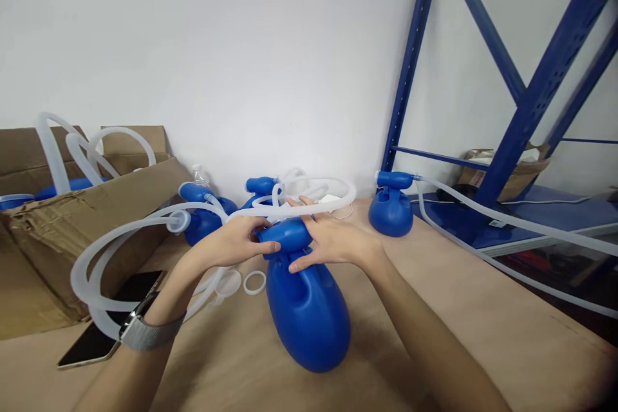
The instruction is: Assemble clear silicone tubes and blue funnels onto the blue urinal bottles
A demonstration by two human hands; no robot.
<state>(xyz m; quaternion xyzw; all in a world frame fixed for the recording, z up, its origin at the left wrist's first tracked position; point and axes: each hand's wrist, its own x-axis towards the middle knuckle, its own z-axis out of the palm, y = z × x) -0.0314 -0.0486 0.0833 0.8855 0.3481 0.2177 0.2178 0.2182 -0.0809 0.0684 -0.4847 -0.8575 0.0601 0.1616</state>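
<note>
A blue plastic urinal bottle (309,315) stands on the table in front of me, its short neck raised at the top. My left hand (234,243) is closed around the left, mouth end of the neck, thumb in front. Around the neck's right end is my right hand (333,239), with its thumb pressed under the neck near the handle. A translucent hose (294,210) passes just behind the neck and across both hands; whether it joins this bottle is hidden. On the table left of the bottle lie a white ring (254,282) and a clear round cap (228,282).
An open cardboard box (96,225) with hoses and blue bottles stands left. Beside it lies a phone (89,344). More blue bottles with hoses stand behind, and another blue bottle (392,212) at the right edge, near a blue metal rack (514,100).
</note>
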